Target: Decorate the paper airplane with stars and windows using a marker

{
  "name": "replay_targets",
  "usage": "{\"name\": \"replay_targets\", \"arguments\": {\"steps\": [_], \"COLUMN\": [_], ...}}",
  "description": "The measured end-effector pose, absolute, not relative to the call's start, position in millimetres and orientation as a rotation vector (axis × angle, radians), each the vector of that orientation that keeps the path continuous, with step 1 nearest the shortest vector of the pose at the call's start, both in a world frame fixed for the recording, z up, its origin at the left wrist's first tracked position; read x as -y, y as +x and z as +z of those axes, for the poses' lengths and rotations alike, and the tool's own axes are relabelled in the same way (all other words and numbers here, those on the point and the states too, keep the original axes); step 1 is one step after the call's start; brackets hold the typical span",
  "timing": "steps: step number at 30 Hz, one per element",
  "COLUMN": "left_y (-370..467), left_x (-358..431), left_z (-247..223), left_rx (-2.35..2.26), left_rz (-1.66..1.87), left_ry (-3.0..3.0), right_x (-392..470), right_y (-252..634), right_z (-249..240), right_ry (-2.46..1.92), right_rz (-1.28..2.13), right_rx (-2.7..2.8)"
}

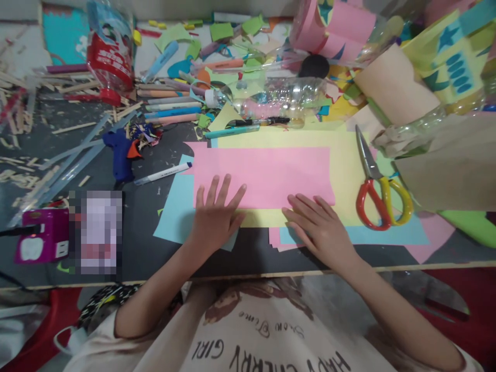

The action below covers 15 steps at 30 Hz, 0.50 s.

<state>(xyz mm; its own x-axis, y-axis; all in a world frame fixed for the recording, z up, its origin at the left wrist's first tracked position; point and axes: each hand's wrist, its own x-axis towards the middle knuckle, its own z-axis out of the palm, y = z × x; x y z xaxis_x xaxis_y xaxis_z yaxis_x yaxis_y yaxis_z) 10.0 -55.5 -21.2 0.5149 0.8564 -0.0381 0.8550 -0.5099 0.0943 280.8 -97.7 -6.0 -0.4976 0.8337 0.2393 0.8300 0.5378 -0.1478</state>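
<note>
A pink sheet of paper [263, 173], seemingly folded along its near edge, lies over yellow paper [349, 155] and light blue paper [174, 212]. My left hand [215, 214] rests with fingers spread on the pink sheet's near left corner. Across from it, my right hand [315, 225] lies flat with fingers stretched over the near edge at the right. Scissors with one red and one yellow handle [382, 194] lie to the right of the pink sheet. Left of the sheet is a white marker with a dark cap [165, 173].
A blue glue gun [120, 155], a purple box [42, 235] and wooden sticks lie at the left. Clear plastic bottles [279, 95], markers [174, 111] and paper scraps crowd the back. Brown paper [449, 165] and decorated rolls stand at the right. The table's edge [248, 276] is close to my body.
</note>
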Motion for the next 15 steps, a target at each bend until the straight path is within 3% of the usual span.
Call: {"name": "replay_targets", "arguments": {"steps": [8,15], "left_y": [5,5], "left_x": [61,63], "left_z": [-28,-34], "left_rx": [-1.508,-1.513], "left_rz": [0.114,0.216], "left_ry": [2.671,2.684], "right_x": [119,116], "right_y": [318,274], "right_z": [-3,-15], "right_ry": [-1.636,-1.525], "right_rz": [0.009,0.091], "right_rx": [2.343,2.277]}}
